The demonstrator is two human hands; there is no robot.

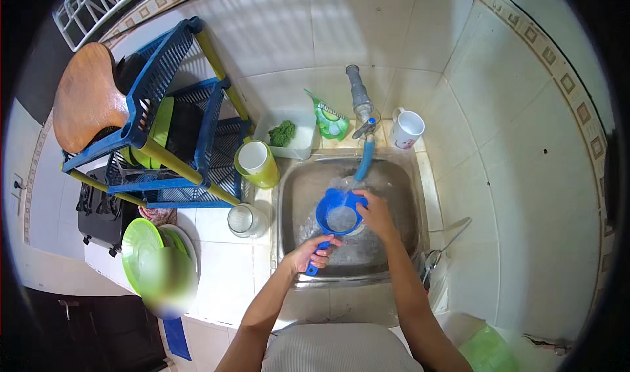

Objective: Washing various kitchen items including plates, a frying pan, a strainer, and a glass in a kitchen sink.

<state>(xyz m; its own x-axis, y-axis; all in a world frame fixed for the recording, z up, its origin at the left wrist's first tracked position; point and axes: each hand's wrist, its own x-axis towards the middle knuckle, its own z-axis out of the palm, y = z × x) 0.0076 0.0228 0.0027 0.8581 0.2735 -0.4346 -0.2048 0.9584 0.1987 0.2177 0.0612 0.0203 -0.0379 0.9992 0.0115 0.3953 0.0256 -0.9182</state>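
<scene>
A blue plastic strainer [322, 212] with a round mesh is held over the stainless steel sink [393, 258]. My left hand [315, 255] is wrapped around its handle, which points toward me. At the far right of the rim, my right hand [375, 213] grips the strainer with fingers and thumb. Water runs from a blue hose [364, 161] on the tap [364, 125] and splashes by the strainer's far rim. Wet patches and splashes show on the sink floor around it.
Left of the sink stand a clear glass [242, 220], a yellow-green mug [265, 175] and a blue dish rack [172, 187]. Behind it are a plastic tub [301, 145] with a green scrubber [282, 133], a green pouch [330, 122] and a white mug [408, 128]. Green plates [135, 239] lie farther left.
</scene>
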